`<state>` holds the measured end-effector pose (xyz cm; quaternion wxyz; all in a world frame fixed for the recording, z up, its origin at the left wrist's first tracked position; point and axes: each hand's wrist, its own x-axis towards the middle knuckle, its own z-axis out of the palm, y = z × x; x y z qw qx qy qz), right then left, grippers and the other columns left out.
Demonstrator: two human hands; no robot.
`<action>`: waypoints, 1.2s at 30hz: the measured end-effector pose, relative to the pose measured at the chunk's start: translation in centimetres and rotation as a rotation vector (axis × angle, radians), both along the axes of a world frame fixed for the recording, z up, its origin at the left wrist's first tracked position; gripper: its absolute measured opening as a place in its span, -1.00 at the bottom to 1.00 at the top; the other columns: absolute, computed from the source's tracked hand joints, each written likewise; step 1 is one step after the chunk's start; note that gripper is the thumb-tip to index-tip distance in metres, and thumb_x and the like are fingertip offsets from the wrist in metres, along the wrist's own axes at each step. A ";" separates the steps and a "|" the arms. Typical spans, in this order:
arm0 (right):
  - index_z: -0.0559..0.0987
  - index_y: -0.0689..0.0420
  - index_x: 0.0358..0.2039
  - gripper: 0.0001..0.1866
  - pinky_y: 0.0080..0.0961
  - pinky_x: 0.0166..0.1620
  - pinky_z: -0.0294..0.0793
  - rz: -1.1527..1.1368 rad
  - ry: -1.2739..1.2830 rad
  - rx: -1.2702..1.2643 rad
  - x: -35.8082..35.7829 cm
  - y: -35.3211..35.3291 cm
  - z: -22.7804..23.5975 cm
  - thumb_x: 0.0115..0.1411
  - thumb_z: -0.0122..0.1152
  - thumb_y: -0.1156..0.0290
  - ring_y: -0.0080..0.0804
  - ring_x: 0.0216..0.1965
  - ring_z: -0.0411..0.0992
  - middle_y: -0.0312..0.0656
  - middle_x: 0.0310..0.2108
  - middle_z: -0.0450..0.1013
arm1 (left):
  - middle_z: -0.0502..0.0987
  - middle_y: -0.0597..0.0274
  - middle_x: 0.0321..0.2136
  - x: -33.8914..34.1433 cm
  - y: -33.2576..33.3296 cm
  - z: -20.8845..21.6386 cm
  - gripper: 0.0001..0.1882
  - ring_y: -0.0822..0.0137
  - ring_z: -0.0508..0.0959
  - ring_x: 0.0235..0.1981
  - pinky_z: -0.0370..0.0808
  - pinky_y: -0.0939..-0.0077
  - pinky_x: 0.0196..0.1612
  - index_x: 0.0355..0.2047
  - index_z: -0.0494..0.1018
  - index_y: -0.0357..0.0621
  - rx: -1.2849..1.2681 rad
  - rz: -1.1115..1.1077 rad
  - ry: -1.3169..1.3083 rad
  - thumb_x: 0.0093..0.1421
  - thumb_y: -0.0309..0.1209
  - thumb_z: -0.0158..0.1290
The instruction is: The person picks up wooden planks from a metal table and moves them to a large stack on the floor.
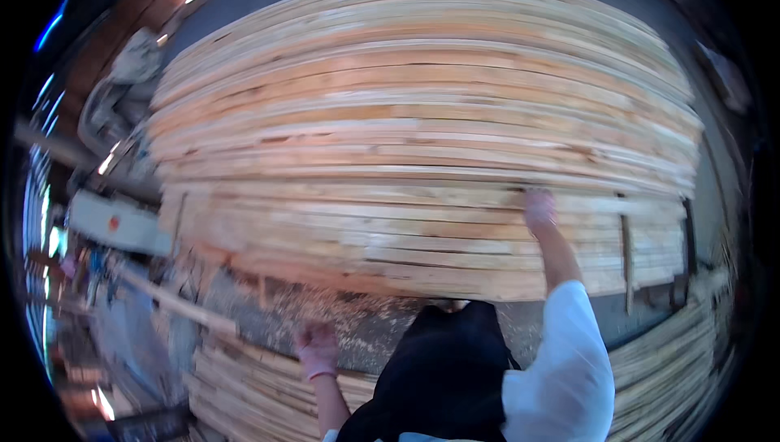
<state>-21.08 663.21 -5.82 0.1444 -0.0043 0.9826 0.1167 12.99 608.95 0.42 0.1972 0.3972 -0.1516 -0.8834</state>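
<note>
A broad stack of long pale wooden boards (422, 153) lies crosswise in front of me, its boards side by side. My right hand (539, 210), in a pinkish glove, reaches forward onto the boards in the nearer part of the stack, right of centre. It touches the wood, but motion blur hides whether its fingers grip a board edge or rest on top. Low on the left, my left hand (318, 349), gloved the same way, hangs apart from the stack with loosely spread fingers and nothing visible in it.
Sawdust and shavings (349, 316) cover the floor between me and the stack. More boards (252, 381) lie behind me at the lower left, others (670, 361) at the lower right. A white machine panel (118, 223) and grey hoses (106, 113) stand at the left.
</note>
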 end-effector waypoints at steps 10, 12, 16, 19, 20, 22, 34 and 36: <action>0.63 0.08 -0.25 -0.77 -0.26 -0.14 0.55 0.158 -0.262 -0.015 7.0 -0.6 3.4 0.12 0.11 0.31 -0.14 -0.15 0.56 -0.08 -0.24 0.59 | 0.58 0.19 -0.29 -4.9 7.6 -2.2 -0.70 0.07 0.54 -0.21 0.48 0.03 0.02 -0.27 0.52 -0.08 0.255 -0.171 -0.081 0.17 -0.12 0.13; 0.60 0.14 -0.20 -0.64 -0.32 -0.20 0.53 0.291 -0.525 -0.082 10.3 0.3 5.1 0.06 0.11 0.20 -0.12 -0.20 0.56 -0.03 -0.31 0.59 | 0.56 0.15 -0.23 -5.4 8.5 -2.6 -0.65 0.05 0.54 -0.18 0.48 0.02 0.03 -0.18 0.50 -0.08 0.296 -0.245 -0.001 0.18 -0.10 0.13; 0.61 0.13 -0.17 -0.58 -0.36 -0.07 0.44 0.104 -0.982 -0.710 19.2 0.9 7.3 0.07 0.15 0.11 -0.32 -0.18 0.48 -0.15 -0.23 0.56 | 0.54 0.07 -0.12 -6.2 10.0 -4.4 -0.55 0.01 0.53 -0.11 0.48 -0.04 0.03 -0.07 0.45 -0.13 0.298 -0.404 0.071 0.22 -0.04 0.08; 0.61 0.15 -0.11 -0.60 -0.41 0.02 0.43 0.017 -1.041 -1.091 26.7 1.2 6.8 0.09 0.19 0.20 -0.31 -0.09 0.48 -0.11 -0.14 0.55 | 0.55 -0.02 -0.13 -6.1 10.5 -6.3 -0.50 -0.03 0.55 -0.13 0.49 -0.10 0.01 -0.05 0.42 -0.19 0.296 -0.394 0.153 0.30 0.02 -0.03; 0.57 0.17 -0.05 -0.51 -0.40 -0.02 0.46 -0.267 -1.106 -1.124 29.0 1.4 6.4 0.03 0.30 0.19 -0.29 -0.12 0.50 -0.08 -0.14 0.55 | 0.55 -0.01 -0.14 -5.8 10.5 -7.0 -0.51 -0.02 0.55 -0.13 0.50 -0.09 0.01 -0.05 0.42 -0.18 0.307 -0.376 0.174 0.31 0.01 -0.05; 0.55 0.17 0.01 -0.36 -0.39 -0.06 0.49 -0.442 -0.992 -0.985 33.3 2.2 5.7 -0.07 0.44 0.13 -0.29 -0.15 0.53 -0.07 -0.14 0.56 | 0.54 0.01 -0.14 -4.5 10.2 -8.1 -0.52 0.01 0.56 -0.15 0.52 -0.04 0.00 -0.06 0.41 -0.17 0.305 -0.348 0.027 0.32 0.01 -0.07; 0.56 0.10 0.02 -0.28 -0.39 -0.04 0.48 -0.348 -0.871 -0.391 45.3 2.8 6.9 -0.16 0.50 0.01 -0.32 -0.13 0.53 -0.12 -0.12 0.56 | 0.54 0.11 -0.24 3.6 5.8 -6.6 -0.30 0.09 0.56 -0.25 0.54 0.06 -0.13 -0.13 0.43 -0.17 0.181 -0.363 0.092 0.20 0.29 -0.09; 0.56 0.09 0.02 -0.27 -0.39 -0.04 0.48 -0.353 -0.899 -0.381 44.8 2.3 6.2 -0.17 0.51 0.00 -0.32 -0.13 0.53 -0.12 -0.11 0.56 | 0.53 0.12 -0.29 4.7 5.1 -6.0 -0.26 0.10 0.55 -0.29 0.54 0.06 -0.15 -0.14 0.44 -0.17 0.270 -0.298 0.157 0.14 0.33 -0.06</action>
